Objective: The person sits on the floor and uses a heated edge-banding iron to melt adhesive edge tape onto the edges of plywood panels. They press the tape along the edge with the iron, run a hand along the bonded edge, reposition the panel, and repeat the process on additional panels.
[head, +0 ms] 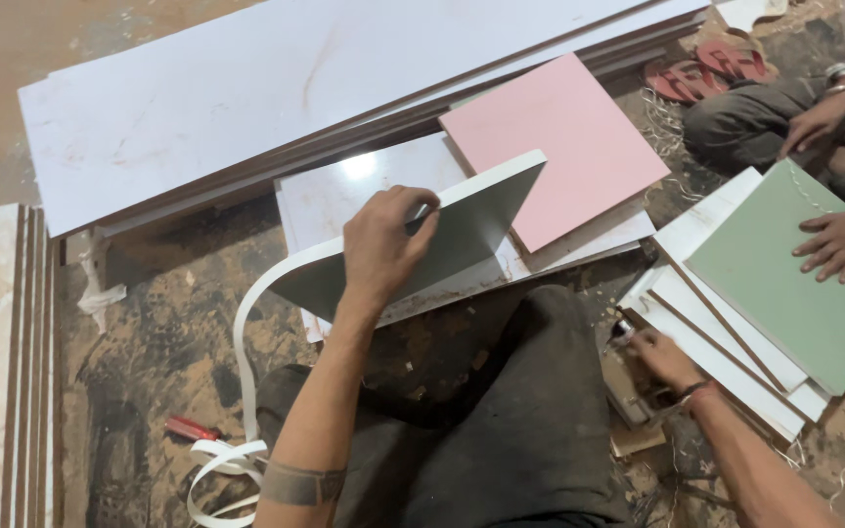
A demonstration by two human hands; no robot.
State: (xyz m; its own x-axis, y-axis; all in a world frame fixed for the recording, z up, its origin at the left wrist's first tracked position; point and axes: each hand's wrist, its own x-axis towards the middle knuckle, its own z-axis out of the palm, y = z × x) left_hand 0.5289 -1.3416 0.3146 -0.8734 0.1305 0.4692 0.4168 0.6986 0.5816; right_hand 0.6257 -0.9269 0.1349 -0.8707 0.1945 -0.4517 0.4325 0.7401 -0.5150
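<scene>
My left hand (383, 249) grips the top edge of a grey-white square panel (462, 240) held on edge above my lap. A white edge-banding strip (246, 323) curves off the panel's left end down to loose coils (217, 469) on the floor. My right hand (662, 357) is low at my right side, fingers closed around a small tool with a metal tip (623, 332), beside a stack of white boards (735, 342).
A pink panel (564, 147) lies on white boards ahead. Long white boards (246, 98) stretch across the back. Another person's hands (833, 240) rest on a green panel (794, 284) at the right. A red-handled tool (188, 428) lies on the floor; marble-pattern boards (2, 362) are stacked at the left.
</scene>
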